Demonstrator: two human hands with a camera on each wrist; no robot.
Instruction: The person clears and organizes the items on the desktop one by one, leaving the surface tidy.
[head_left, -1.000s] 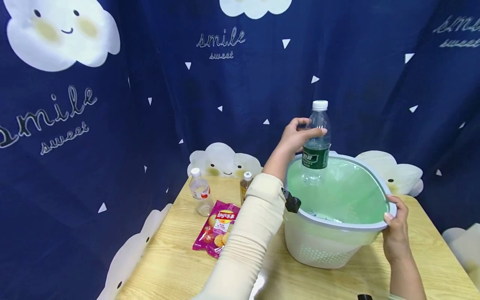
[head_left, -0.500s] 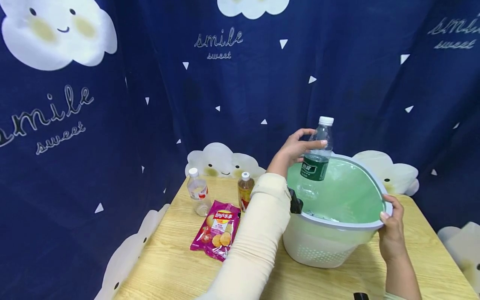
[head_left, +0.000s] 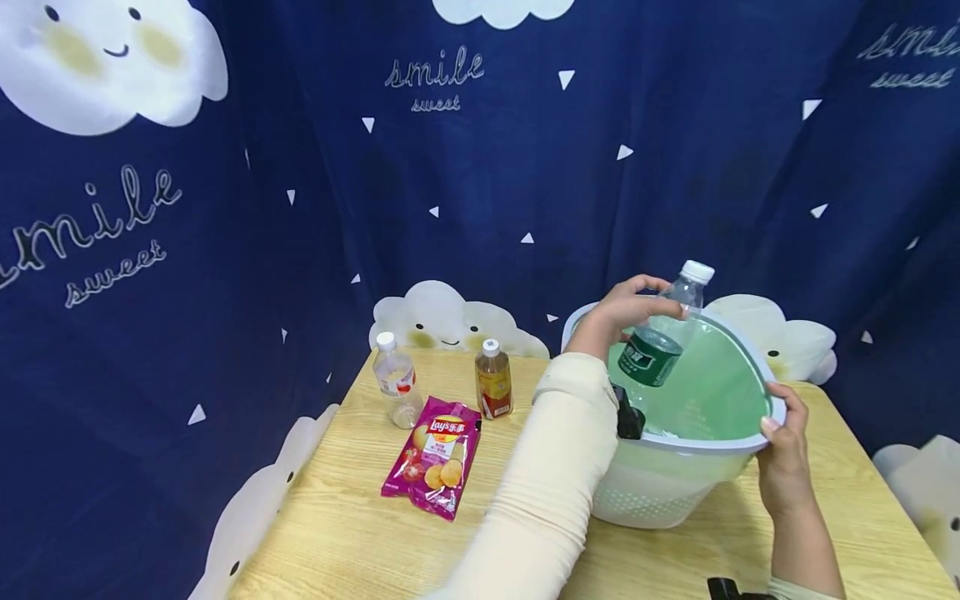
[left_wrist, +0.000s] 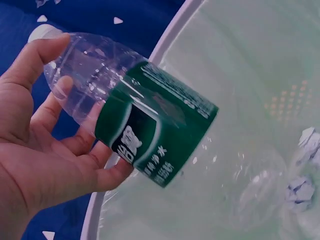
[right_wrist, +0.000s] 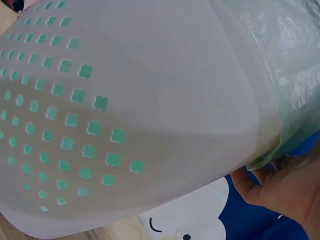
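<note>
My left hand (head_left: 628,312) holds a clear plastic bottle (head_left: 651,357) with a green label and white cap, fingers and thumb around its upper part. The bottle leans, its base lower than the cap, over the mouth of a white bin (head_left: 637,496) lined with a green plastic bag (head_left: 712,392). In the left wrist view, the bottle (left_wrist: 155,120) overlaps the liner. Crumpled paper (left_wrist: 300,192) lies inside the bin. My right hand (head_left: 783,450) grips the bin's rim on the right. In the right wrist view, that hand (right_wrist: 285,192) is beside the overhanging liner, fingertips hidden.
Left of the bin, on the wooden table (head_left: 337,517), stand a clear bottle (head_left: 397,383) with a white cap and a brown drink bottle (head_left: 493,382). A purple chip bag (head_left: 435,458) lies in front of them. A blue curtain (head_left: 480,167) hangs behind.
My left hand has lowered the bottle and moved it right over the bin, tilting it more. The brown bottle has come into full view. My right hand stays on the rim.
</note>
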